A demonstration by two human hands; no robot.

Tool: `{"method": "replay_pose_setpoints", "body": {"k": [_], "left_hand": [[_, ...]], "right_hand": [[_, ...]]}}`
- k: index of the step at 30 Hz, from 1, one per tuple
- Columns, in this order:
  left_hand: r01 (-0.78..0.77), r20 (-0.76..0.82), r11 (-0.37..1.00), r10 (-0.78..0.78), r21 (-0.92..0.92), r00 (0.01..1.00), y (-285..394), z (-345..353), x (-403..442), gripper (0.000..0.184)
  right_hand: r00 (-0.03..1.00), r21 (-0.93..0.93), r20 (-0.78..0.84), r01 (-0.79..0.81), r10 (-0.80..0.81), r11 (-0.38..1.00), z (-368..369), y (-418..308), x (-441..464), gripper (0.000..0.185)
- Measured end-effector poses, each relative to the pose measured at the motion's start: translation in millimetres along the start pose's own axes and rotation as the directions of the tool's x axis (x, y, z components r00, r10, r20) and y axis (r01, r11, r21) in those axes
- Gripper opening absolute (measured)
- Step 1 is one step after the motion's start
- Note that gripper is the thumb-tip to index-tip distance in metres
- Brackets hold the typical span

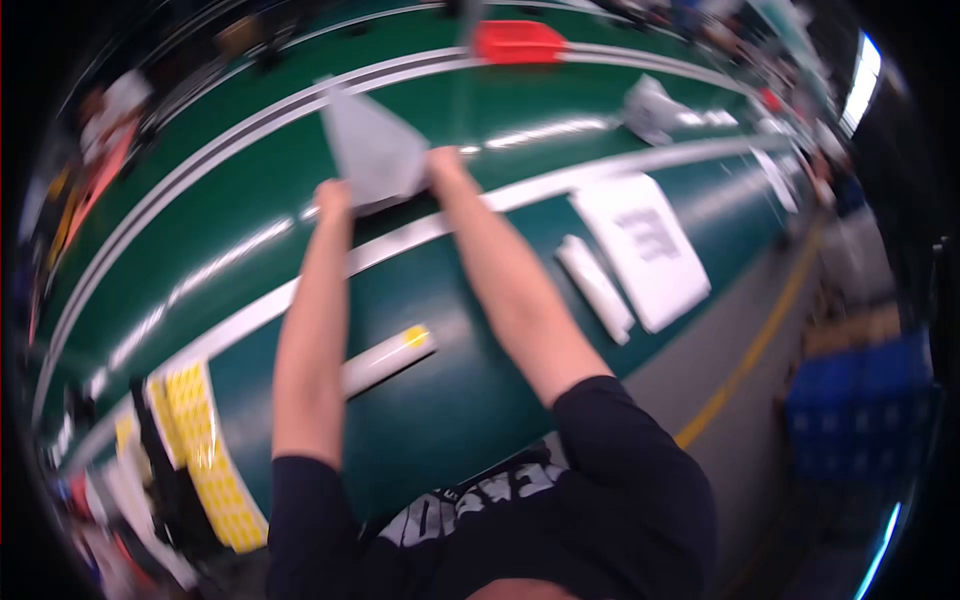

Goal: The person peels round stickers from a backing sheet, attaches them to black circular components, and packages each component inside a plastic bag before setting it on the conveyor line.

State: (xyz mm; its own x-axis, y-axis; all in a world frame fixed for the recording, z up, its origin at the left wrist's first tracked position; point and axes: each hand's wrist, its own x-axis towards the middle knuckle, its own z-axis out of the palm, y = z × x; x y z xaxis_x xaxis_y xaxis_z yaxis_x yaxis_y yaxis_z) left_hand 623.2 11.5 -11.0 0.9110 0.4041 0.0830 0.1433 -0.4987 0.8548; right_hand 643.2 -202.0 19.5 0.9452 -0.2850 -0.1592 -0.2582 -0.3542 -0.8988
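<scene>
Both my arms reach out over the green conveyor belt point(540, 110). Between my hands is a whitish, see-through plastic bag point(375, 145), its pointed top tilted to the left and something dark along its lower edge. My left hand point(333, 196) is closed on the bag's lower left side. On its right edge, my right hand point(443, 164) grips too. Motion blur smears the fingers somewhat. Nearer my body, a white roll with a yellow end point(390, 360) lies on the dark green worktop point(450, 400), partly behind my left forearm.
Flat white bags with dark print point(645, 245) lie on the right worktop beside a narrow white roll point(595, 288). Yellow sticker sheets point(215, 460) are at the left. Across the belt are a red basket point(518, 42) and another plastic bag point(652, 110). Blue crates point(860, 400) stand on the floor.
</scene>
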Motion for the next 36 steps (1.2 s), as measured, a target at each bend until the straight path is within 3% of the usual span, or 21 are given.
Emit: {"method": "replay_pose_setpoints", "body": {"k": [2, 3, 4, 5, 6, 7, 9, 13, 17, 19, 20, 21, 23, 28, 30, 31, 32, 33, 35, 36], "left_hand": [[-0.021, 0.043, 0.932, 0.039, -0.362, 0.998, -23, 22, 2, 0.025], [-0.001, 0.174, 0.978, 0.038, -0.206, 0.984, 24, -3, -35, 0.022], [0.107, 0.363, 0.940, 0.018, -0.324, 0.932, 9, -1, -23, 0.019], [0.377, 0.410, 0.751, -0.155, -0.542, 0.899, 68, -25, -73, 0.021], [0.569, 0.540, 0.498, -0.219, -0.655, 0.813, 86, -32, -86, 0.028], [0.583, 0.554, 0.418, -0.202, -0.697, 0.808, 90, -33, -89, 0.029], [0.605, 0.579, 0.245, -0.177, -0.758, 0.796, 91, -38, -96, 0.032], [0.617, 0.614, 0.277, -0.105, -0.737, 0.782, 138, -68, -124, 0.033], [0.714, 0.728, 0.146, 0.137, -0.685, 0.671, 144, -76, -144, 0.037], [0.685, 0.694, 0.158, -0.001, -0.711, 0.720, 148, -70, -169, 0.044], [0.758, 0.762, 0.083, 0.026, -0.646, 0.647, 146, -66, -174, 0.041], [0.858, 0.716, -0.085, 0.514, -0.506, 0.473, 123, -60, -172, 0.042], [0.895, 0.707, -0.174, 0.559, -0.412, 0.434, 132, -64, -186, 0.042], [0.795, 0.719, -0.128, 0.360, -0.593, 0.594, 127, -72, -190, 0.042], [0.785, 0.732, -0.091, 0.309, -0.613, 0.607, 126, -73, -187, 0.043], [0.803, 0.736, -0.085, 0.352, -0.590, 0.578, 125, -73, -185, 0.043], [0.819, 0.737, -0.079, 0.393, -0.568, 0.550, 124, -73, -183, 0.043], [0.830, 0.734, -0.071, 0.431, -0.553, 0.525, 122, -75, -183, 0.043], [0.781, 0.761, -0.028, 0.208, -0.623, 0.615, 126, -78, -189, 0.043], [0.756, 0.752, -0.007, 0.093, -0.655, 0.652, 127, -79, -193, 0.044]], "right_hand": [[0.997, 0.451, -0.016, -0.058, 0.073, 0.891, 13, 34, 27, 0.020], [0.988, 0.716, 0.077, -0.149, 0.135, 0.682, 24, 52, 48, 0.020], [0.968, 0.718, 0.234, -0.235, 0.090, 0.655, -32, -16, -52, 0.022], [0.953, 0.694, 0.268, -0.292, 0.140, 0.658, -32, -12, -52, 0.025], [0.932, 0.803, 0.323, -0.361, 0.163, 0.474, -43, -18, -69, 0.025], [0.907, 0.736, 0.393, -0.408, 0.150, 0.540, -54, -19, -80, 0.025], [0.921, 0.699, 0.371, -0.361, 0.118, 0.617, -78, -42, -108, 0.024], [0.854, 0.833, 0.486, -0.390, -0.183, 0.392, -76, -34, -101, 0.031], [0.879, 0.905, 0.333, -0.197, -0.341, 0.377, -77, -30, -118, 0.034], [0.867, 0.912, 0.240, -0.047, -0.436, 0.408, -64, -30, -137, 0.036], [0.852, 0.906, 0.190, 0.039, -0.488, 0.422, -60, -32, -148, 0.036], [0.831, 0.896, 0.145, 0.120, -0.538, 0.427, -56, -35, -160, 0.037], [0.794, 0.876, 0.085, 0.228, -0.602, 0.425, -56, -34, -178, 0.039], [0.704, 0.762, 0.113, 0.391, -0.701, 0.516, -81, -26, -178, 0.044], [0.793, 0.845, 0.371, -0.073, -0.483, 0.530, -97, -25, -179, 0.043], [0.775, 0.820, 0.509, -0.304, -0.375, 0.484, -102, -33, -186, 0.042], [0.798, 0.785, 0.544, -0.375, -0.258, 0.494, -112, -54, -209, 0.041], [0.760, 0.793, 0.573, -0.419, -0.308, 0.442, -111, -48, -209, 0.040], [0.654, 0.781, 0.624, -0.521, -0.428, 0.343, -106, -35, -197, 0.037], [0.681, 0.802, 0.597, -0.499, -0.424, 0.328, -100, -32, -194, 0.038]]}}
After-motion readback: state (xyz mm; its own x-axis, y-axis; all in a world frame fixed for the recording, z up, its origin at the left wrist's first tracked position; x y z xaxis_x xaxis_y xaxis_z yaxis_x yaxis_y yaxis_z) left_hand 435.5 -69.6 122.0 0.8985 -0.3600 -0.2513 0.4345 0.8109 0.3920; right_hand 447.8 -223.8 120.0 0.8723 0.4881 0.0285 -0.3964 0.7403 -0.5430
